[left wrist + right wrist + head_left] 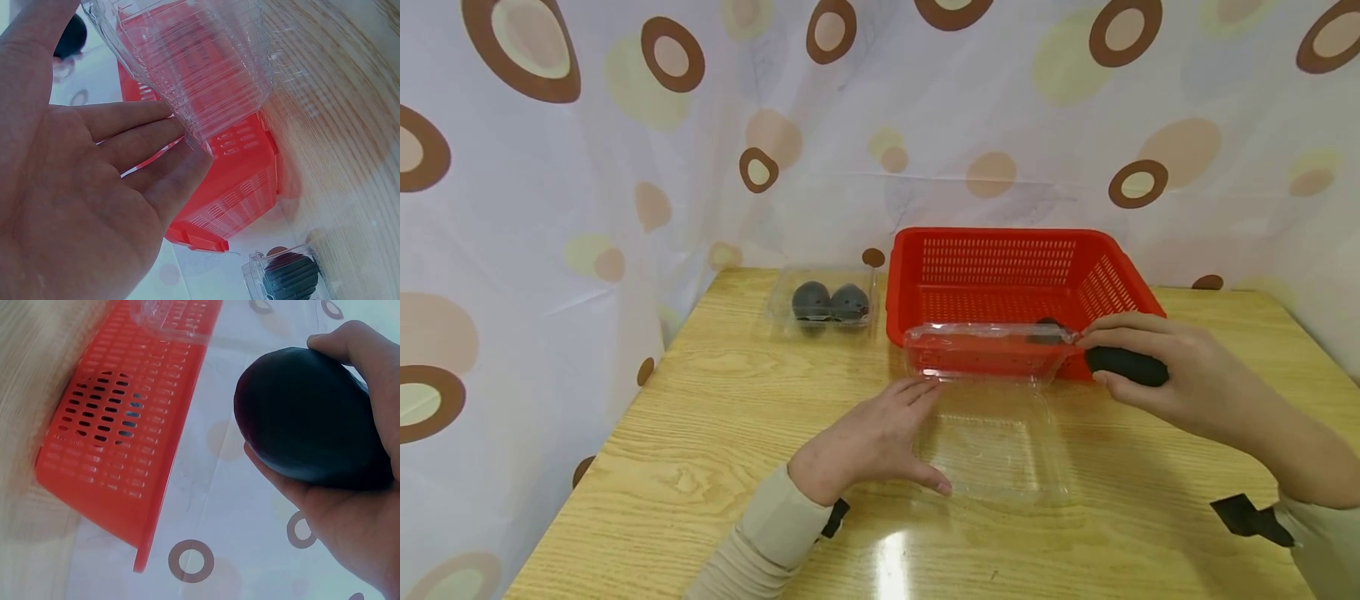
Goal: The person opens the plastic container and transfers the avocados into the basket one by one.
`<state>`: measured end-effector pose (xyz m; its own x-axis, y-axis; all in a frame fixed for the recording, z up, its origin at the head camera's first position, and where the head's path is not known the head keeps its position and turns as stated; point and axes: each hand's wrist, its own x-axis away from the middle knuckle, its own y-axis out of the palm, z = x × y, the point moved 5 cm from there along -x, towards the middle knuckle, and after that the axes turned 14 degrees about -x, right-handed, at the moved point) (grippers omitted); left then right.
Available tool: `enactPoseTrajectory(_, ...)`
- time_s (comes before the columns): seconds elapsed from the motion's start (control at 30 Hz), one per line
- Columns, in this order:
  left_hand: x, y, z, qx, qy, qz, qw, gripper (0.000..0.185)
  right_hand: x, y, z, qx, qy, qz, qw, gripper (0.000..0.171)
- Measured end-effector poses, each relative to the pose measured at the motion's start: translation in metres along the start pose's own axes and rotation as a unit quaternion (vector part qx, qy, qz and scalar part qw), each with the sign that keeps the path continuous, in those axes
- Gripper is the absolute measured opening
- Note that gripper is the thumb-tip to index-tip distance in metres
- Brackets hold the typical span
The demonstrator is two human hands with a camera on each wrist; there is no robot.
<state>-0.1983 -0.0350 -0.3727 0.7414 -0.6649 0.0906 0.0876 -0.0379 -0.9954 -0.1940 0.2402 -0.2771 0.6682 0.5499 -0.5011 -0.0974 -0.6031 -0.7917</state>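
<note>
Clear plastic box (992,442): flat left hand (868,442) steadies it lightly, may slide; right hand (1157,371) grips dark egg (1126,365), could slip

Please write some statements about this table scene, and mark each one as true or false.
1. The right hand holds a dark avocado. True.
2. The red basket is full of fruit. False: only one dark item shows inside, partly hidden.
3. The left hand touches the open clear clamshell box with straight fingers. True.
4. The closed clear box at the far left is empty. False: it holds two dark avocados.
5. The table is grey metal. False: it is light wood.
</note>
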Motion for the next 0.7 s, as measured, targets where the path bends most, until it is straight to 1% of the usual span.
enactPoseTrajectory(0.13, 0.0, -0.001, 0.0, 0.006, -0.002, -0.005, 1.0, 0.118, 0.001, -0.002, 0.006, 0.009, 0.015, 0.004, 1.0, 0.048)
enactPoseTrajectory(0.27, 0.0, -0.001, 0.0, 0.002, -0.002, -0.002, 1.0, 0.117, -0.001, -0.004, 0.011, 0.01, 0.026, 0.007, 1.0, 0.047)
enactPoseTrajectory(0.7, 0.0, -0.001, 0.0, -0.01, -0.002, -0.002, 0.9999, 0.116, -0.019, -0.001, 0.029, 0.007, 0.059, 0.024, 0.998, 0.04)
